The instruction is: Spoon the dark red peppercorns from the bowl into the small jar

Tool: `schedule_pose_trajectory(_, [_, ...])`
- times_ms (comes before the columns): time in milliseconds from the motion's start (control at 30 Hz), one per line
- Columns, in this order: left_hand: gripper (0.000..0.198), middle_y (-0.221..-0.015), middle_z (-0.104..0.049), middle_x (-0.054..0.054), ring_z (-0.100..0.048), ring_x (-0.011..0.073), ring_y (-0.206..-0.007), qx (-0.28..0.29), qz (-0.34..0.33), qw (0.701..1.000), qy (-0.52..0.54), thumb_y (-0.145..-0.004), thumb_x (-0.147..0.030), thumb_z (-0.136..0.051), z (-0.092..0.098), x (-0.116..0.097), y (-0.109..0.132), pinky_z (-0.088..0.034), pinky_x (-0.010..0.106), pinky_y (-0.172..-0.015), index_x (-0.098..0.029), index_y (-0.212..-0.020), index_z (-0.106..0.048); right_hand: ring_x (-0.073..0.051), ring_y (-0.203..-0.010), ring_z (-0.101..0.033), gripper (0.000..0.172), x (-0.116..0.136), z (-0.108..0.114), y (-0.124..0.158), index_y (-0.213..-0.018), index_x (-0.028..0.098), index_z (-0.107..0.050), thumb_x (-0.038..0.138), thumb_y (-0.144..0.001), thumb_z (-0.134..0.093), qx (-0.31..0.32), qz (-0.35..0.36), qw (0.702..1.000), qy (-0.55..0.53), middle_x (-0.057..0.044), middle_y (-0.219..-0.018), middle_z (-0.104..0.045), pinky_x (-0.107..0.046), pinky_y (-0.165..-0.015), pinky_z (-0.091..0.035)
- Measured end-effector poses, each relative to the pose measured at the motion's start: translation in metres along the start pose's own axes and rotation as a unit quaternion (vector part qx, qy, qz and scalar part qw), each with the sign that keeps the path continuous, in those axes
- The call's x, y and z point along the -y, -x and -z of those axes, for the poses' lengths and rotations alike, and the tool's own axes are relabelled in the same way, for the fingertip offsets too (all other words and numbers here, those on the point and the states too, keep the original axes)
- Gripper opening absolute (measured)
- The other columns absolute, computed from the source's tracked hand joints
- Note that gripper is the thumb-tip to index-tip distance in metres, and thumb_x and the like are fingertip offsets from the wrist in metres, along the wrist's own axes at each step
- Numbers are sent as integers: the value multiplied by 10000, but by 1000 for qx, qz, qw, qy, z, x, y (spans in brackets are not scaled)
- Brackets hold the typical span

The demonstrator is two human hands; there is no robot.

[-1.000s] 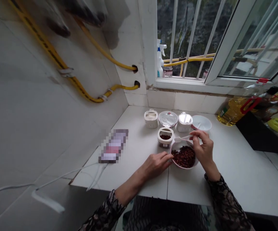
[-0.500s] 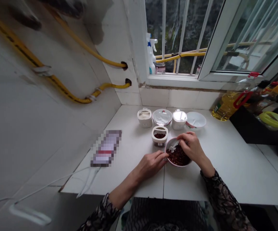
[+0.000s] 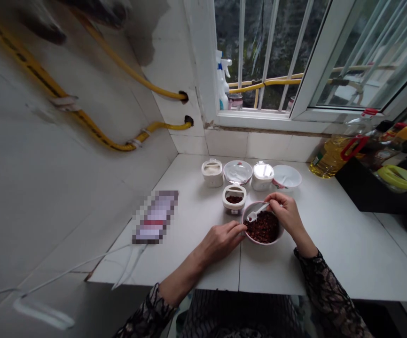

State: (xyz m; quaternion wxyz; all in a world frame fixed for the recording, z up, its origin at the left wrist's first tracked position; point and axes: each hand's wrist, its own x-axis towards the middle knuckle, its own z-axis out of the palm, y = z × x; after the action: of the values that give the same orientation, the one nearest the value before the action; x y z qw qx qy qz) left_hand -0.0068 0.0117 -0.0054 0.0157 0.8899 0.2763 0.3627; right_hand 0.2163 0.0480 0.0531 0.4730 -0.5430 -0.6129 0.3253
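A white bowl with a pink rim (image 3: 264, 243) stands on the counter, with dark red chili flakes (image 3: 262, 228) in it. My left hand (image 3: 223, 236) grips the bowl's left rim between thumb and fingers. Pinched in my right hand (image 3: 284, 209) is the handle of a small white spoon (image 3: 253, 216), its scoop over the left part of the flakes. Just behind the bowl, on the left, sits a seasoning jar (image 3: 234, 199) with a cream frame lid and dark red contents.
Behind stand a jar with pale contents (image 3: 212, 173), a covered bowl (image 3: 238, 172), a white-lidded jar (image 3: 262, 176) and a shallow bowl holding a white spoon (image 3: 293, 177). A blurred-out phone (image 3: 156, 217) with a cable lies left. An oil bottle (image 3: 330, 155) and a black condiment box (image 3: 358, 188) stand right.
My right hand has drawn slightly right with the spoon, lifting its scoop out of the flakes. More of the spoon and flakes shows. My left hand stays on the rim.
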Motion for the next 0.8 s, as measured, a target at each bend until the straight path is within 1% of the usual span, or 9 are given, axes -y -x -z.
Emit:
schedule_pose_trajectory(100, [153, -896, -677, 55, -676, 134, -718, 2, -1, 1000, -3, -998, -241, -440, 0, 0, 0, -551, 211, -581, -151, -1075, -537, -157, -497, -591, 148, -1, 1, 0, -720, 184, -647, 274, -731, -531, -2, -15, 998, -56, 9, -523, -625, -266, -507, -469])
schedule_pose_trajectory(200, [149, -893, -676, 56, -677, 135, -724, 4, 1, 1000, 1, -992, -230, -449, 0, 0, 0, -555, 213, -593, -148, -1080, -537, -176, -590, -647, 172, 2, -1, 3, -831, 186, -657, 315, -808, -547, -41, 21, 997, -69, -13, -623, -675, -292, -576, -506])
schedule_pose_trajectory(267, [152, -895, -678, 57, -678, 138, -721, 5, 1, 1000, 1, -991, -231, -451, 0, 0, 0, -556, 216, -592, -147, -1087, -534, -188, -682, -679, 185, 6, -5, 5, -914, 196, -656, 318, -867, -526, -79, 73, 994, -37, -36, -744, -709, -318, -643, -523])
schedule_pose_trajectory(333, [154, -895, -679, 58, -680, 139, -717, 5, -1, 1000, -3, -993, -236, -450, 0, 1, 1, -554, 216, -587, -148, -1088, -533, -196, -772, -685, 181, 9, -11, 8, -955, 210, -655, 277, -906, -494, -88, 155, 983, 31, -48, -836, -725, -366, -761, -518])
schedule_pose_trajectory(400, [159, -895, -679, 60, -682, 141, -718, 5, 0, 1000, -7, -995, -245, -448, 0, 1, 1, -553, 215, -587, -149, -1087, -534, -197, -817, -673, 199, 12, -16, 10, -953, 223, -658, 211, -918, -462, -61, 246, 961, 112, -43, -867, -736, -417, -888, -467])
schedule_pose_trajectory(467, [167, -897, -679, 65, -685, 144, -727, 8, 3, 1000, -8, -995, -250, -447, -1, 1, 2, -555, 218, -596, -150, -1092, -539, -195, -819, -664, 225, 14, -18, 10, -945, 230, -656, 160, -912, -445, -29, 306, 936, 172, -33, -872, -743, -442, -955, -412])
schedule_pose_trajectory(533, [172, -901, -679, 67, -685, 143, -735, 13, 7, 1000, -7, -994, -252, -449, -1, 2, 2, -556, 217, -602, -152, -1099, -542, -191, -789, -661, 227, 14, -15, 10, -950, 232, -649, 141, -905, -446, -36, 320, 927, 193, -25, -866, -746, -441, -959, -401])
schedule_pose_trajectory(667, [171, -908, -680, 61, -684, 139, -734, 8, 4, 1000, -4, -999, -261, -447, -1, 2, 2, -554, 215, -602, -158, -1098, -540, -189, -685, -645, 187, 10, -3, 7, -876, 235, -630, 144, -881, -467, -112, 300, 926, 199, 6, -705, -708, -420, -914, -427])
schedule_pose_trajectory(800, [168, -909, -677, 63, -683, 139, -747, 10, 4, 1000, 2, -995, -257, -451, 0, 1, 1, -556, 215, -606, -156, -1097, -539, -173, -605, -611, 187, 4, 4, 5, -752, 237, -603, 132, -824, -466, -103, 292, 919, 245, 22, -659, -683, -407, -905, -414])
